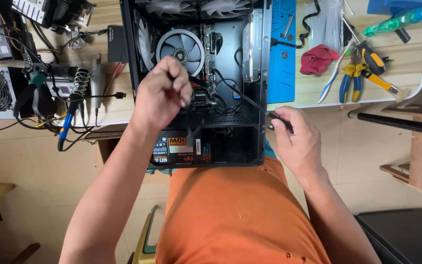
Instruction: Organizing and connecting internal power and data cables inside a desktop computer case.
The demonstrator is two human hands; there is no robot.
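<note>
One open case (264, 98) lies on the bench, one round fan (180, 48) inside. At the bench's right end: two pliers (355, 73), one red rag (317, 58).

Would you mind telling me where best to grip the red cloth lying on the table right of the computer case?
Pinch the red cloth at its bunched top, coming straight down from above. It lies crumpled in a loose heap on the table, so the raised folds probably give the easiest hold, with pliers close on its right.

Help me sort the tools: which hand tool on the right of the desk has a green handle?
The screwdriver at the far right corner; its handle is translucent green. The pliers nearer the desk edge have blue-and-yellow handles, and the tool beside them is yellow and black.
</note>
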